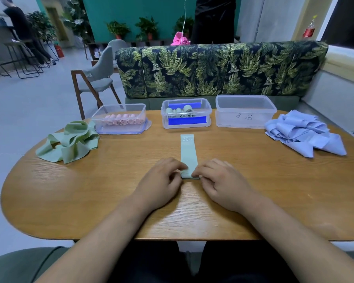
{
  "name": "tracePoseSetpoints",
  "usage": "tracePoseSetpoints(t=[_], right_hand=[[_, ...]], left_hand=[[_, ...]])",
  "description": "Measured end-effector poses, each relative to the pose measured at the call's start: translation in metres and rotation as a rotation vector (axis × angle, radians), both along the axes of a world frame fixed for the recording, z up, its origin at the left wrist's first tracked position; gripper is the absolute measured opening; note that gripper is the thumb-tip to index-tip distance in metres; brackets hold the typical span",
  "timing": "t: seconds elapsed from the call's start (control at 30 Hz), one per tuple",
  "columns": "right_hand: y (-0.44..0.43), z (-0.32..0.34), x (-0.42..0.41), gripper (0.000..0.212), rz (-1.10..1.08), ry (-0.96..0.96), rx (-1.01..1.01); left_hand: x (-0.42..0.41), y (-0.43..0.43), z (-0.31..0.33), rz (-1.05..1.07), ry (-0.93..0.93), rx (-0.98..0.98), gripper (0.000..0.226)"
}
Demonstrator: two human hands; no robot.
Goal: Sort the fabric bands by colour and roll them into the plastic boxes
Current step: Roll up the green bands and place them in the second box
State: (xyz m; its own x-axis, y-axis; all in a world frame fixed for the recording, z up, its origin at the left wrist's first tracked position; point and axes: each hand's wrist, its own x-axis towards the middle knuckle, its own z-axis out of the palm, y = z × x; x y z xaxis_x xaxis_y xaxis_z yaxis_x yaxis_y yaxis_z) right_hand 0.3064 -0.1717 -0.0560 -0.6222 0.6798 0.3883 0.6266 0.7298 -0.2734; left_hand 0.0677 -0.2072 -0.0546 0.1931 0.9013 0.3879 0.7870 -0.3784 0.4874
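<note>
Three clear plastic boxes are set in a row along the far edge of the wooden counter (pixel 110 201). In the left box (pixel 119 106) a row of pink rolls (pixel 122 120) is seen (the exact number cannot be read through the wall). In the middle box (pixel 186 100) about four pale green rolls (pixel 178 110) are stood, and something blue shows through its front wall. The right box (pixel 229 117) is marked with handwriting on its front wall.

Two loose heaps are laid out: a heap of green bands (pixel 70 141) at the left edge, just beside the left box, and a heap of blue bands (pixel 302 133) at the right edge, just beside the right box.

One flat green band (pixel 187 152) is stretched straight at the middle of the counter, its far end printed "30" and pointed at the middle box, well apart from both heaps. Its near end is gripped from both sides. The left hand (pixel 164 176) is held palm down with its fingers (pixel 183 166) curled onto the band's left margin. The right hand (pixel 219 178) is mirrored, its fingers (pixel 197 172) curled onto the right margin. Both forearms are extended across the near edge of the counter, angled inward toward each other.

Behind the counter a leaf-print sofa (pixel 213 70) is placed.
</note>
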Motion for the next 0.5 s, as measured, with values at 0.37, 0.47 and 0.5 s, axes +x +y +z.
tracePoseSetpoints(t=[0.37, 0.47, 0.5], right_hand=[[0.005, -0.004, 0.0, 0.02, -0.02, 0.037, -0.014], [0.007, -0.005, 0.0, 0.02, -0.018, 0.035, -0.015], [0.007, -0.005, 0.0, 0.019, -0.017, 0.036, -0.016]], left_hand=[[0.008, 0.039, 0.025, 0.228, -0.082, -0.434, 0.04], [0.013, 0.043, 0.029, 0.24, -0.089, -0.481, 0.03], [0.012, 0.044, 0.029, 0.245, -0.089, -0.488, 0.028]])
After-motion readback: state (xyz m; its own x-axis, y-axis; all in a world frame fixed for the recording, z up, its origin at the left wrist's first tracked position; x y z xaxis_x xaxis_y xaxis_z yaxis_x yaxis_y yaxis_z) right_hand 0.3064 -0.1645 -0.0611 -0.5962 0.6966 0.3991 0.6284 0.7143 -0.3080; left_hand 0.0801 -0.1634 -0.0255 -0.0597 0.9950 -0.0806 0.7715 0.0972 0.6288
